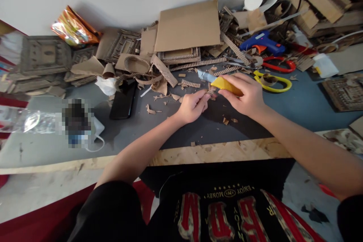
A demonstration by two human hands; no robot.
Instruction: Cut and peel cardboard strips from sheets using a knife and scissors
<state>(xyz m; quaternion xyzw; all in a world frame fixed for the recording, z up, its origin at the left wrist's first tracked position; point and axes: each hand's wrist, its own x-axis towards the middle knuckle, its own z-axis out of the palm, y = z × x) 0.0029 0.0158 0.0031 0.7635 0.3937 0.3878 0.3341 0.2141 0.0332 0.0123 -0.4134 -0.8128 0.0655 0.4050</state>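
Observation:
Over the middle of the grey table top, my left hand (pixel 194 106) pinches a small brown cardboard piece (pixel 210 91) between thumb and fingers. My right hand (pixel 246 93) is closed around a yellow tool (pixel 227 85), whose front end carries something light blue (pixel 205 76). The tool's tip lies just above and beside the cardboard piece; whether they touch I cannot tell. Torn cardboard scraps (pixel 151 109) lie around both hands.
A black phone (pixel 122 100) lies left of my hands. Cardboard sheets (pixel 188 26) and strips line the back. To the right are a blue glue gun (pixel 263 42), red-handled scissors (pixel 279 64), a yellow-handled tool (pixel 273 84) and a white bottle (pixel 325 65).

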